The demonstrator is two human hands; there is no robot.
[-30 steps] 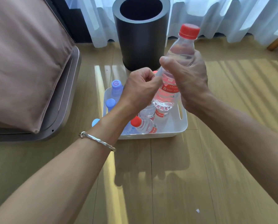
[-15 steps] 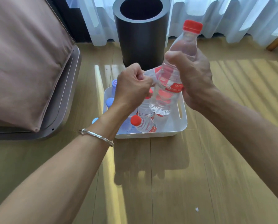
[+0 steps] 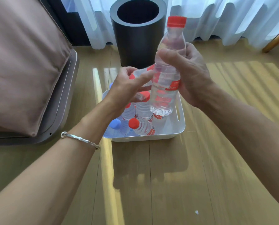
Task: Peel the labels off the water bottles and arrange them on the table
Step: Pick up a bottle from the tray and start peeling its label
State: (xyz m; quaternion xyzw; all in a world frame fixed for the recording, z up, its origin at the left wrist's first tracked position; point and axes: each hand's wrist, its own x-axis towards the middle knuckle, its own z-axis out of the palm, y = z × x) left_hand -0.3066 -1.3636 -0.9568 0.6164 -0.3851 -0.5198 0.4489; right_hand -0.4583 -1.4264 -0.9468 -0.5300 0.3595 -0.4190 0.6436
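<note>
While right hand (image 3: 194, 75) grips clear red-capped bottle (image 3: 171, 46), left hand (image 3: 124, 88) pinches half-peeled red label (image 3: 140, 73)

The left hand (image 3: 129, 88) pulled the label (image 3: 141, 72) farther off the bottle (image 3: 165, 95), so a longer strip hung loose. The right hand (image 3: 192, 75) tipped the bottle up straighter than before.
</note>
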